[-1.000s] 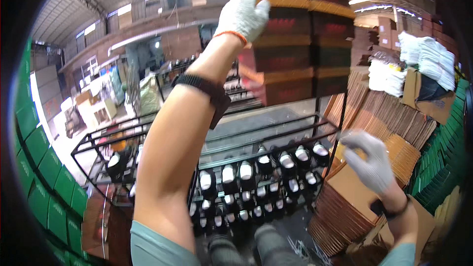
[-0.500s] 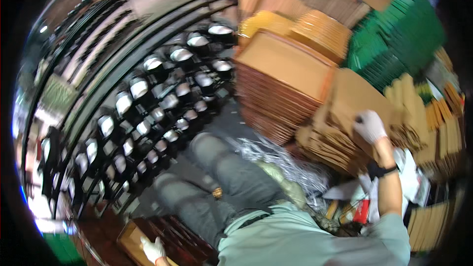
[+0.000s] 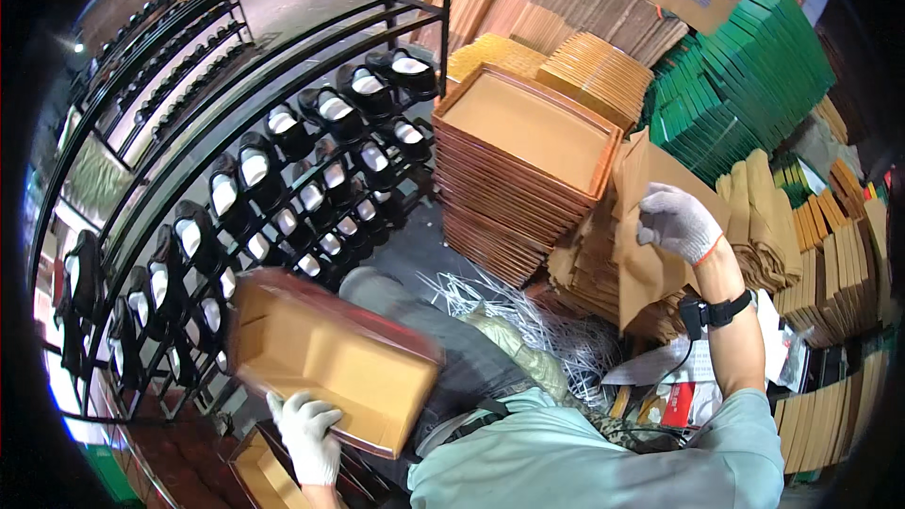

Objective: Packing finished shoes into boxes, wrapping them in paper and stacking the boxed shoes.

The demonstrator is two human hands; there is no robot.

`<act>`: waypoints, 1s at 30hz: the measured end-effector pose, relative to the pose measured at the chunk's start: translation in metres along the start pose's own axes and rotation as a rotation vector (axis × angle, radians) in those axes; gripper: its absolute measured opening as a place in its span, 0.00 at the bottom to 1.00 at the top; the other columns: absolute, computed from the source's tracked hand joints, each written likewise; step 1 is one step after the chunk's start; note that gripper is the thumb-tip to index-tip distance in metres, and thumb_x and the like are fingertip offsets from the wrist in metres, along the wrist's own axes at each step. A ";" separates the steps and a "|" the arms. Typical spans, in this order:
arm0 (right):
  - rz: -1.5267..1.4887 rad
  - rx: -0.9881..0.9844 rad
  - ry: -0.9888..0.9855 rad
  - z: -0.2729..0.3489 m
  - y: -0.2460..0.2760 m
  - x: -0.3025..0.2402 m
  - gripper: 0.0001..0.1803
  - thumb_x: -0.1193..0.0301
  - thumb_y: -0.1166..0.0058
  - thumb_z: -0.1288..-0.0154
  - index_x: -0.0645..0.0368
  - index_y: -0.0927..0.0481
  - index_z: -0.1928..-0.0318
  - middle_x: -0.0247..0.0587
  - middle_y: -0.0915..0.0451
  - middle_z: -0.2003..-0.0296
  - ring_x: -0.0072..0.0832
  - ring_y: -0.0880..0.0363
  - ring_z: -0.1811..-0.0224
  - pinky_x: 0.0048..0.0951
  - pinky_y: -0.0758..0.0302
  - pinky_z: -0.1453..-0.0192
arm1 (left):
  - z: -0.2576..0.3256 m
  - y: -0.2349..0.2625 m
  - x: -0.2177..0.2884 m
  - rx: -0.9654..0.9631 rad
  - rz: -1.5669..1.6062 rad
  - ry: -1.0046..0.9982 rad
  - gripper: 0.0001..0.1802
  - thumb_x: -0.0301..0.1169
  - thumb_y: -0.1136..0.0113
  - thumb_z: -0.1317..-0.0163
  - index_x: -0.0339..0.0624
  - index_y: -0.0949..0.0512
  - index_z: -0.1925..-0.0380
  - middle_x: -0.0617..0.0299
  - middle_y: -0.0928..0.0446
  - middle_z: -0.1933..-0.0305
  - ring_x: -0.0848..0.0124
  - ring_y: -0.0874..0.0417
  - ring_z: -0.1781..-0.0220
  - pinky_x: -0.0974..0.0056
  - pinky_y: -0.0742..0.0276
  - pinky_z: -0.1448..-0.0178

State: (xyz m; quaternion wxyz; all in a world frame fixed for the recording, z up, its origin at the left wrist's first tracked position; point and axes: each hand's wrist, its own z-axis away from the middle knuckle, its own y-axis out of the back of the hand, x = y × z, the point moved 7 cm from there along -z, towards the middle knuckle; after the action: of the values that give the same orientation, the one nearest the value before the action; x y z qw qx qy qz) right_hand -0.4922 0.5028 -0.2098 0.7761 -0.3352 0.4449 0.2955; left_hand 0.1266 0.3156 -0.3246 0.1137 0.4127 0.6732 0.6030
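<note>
Black wire rack (image 3: 203, 123) carrying rows of dark shoes (image 3: 320, 113); floor (image 3: 424, 245) under stacked brown trays (image 3: 523, 165), white strapping (image 3: 509, 306).

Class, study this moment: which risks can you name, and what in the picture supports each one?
1. The left hand grips the box lid at one edge only, and the lid is tilted, so it may slip.
2. The right hand lifts a flat cardboard sheet off a loose pile, which might slide.
3. White strapping tangled beside the legs could snag a foot.

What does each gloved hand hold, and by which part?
Left hand: shallow brown cardboard box lid, by its near edge. Right hand: flat brown cardboard sheet, by its upper edge.
</note>
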 end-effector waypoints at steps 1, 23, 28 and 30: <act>0.000 -0.045 -0.007 -0.006 -0.035 0.003 0.06 0.74 0.37 0.23 0.60 0.22 0.56 0.43 0.17 0.64 0.42 0.10 0.63 0.45 0.12 0.56 | -0.007 -0.011 -0.005 -0.094 0.006 -0.013 0.13 0.21 0.32 0.53 0.50 0.07 0.69 0.66 0.10 0.58 0.48 0.16 0.30 0.25 0.47 0.08; 0.802 -0.791 1.404 -0.005 -0.858 0.125 0.35 0.55 0.33 0.29 0.64 0.21 0.29 0.65 0.21 0.33 0.62 0.19 0.32 0.53 0.21 0.25 | 0.030 -0.080 -0.043 0.278 0.450 0.968 0.32 0.51 0.35 0.23 0.37 0.27 0.35 0.30 0.13 0.64 0.28 0.11 0.61 0.31 0.14 0.53; 1.398 -0.824 1.123 0.024 -1.055 0.150 0.25 0.59 0.41 0.26 0.61 0.10 0.37 0.63 0.10 0.39 0.54 0.12 0.31 0.47 0.17 0.28 | 0.035 -0.100 -0.066 0.267 0.550 0.977 0.31 0.48 0.35 0.24 0.34 0.26 0.35 0.35 0.11 0.66 0.34 0.09 0.61 0.32 0.13 0.56; 1.434 -0.784 1.101 0.000 -1.109 0.168 0.25 0.57 0.42 0.25 0.54 0.07 0.36 0.52 0.10 0.34 0.49 0.11 0.31 0.47 0.16 0.27 | 0.040 -0.115 -0.070 0.393 0.485 0.932 0.31 0.48 0.34 0.25 0.35 0.26 0.34 0.36 0.11 0.65 0.35 0.08 0.62 0.33 0.12 0.56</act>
State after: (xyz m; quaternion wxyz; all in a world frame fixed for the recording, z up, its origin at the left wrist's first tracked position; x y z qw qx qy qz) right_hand 0.4198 -0.1361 -0.0735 -0.0687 -0.3104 0.7124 0.6257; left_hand 0.1494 0.3034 -0.4625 -0.4168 0.2591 0.6379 0.5935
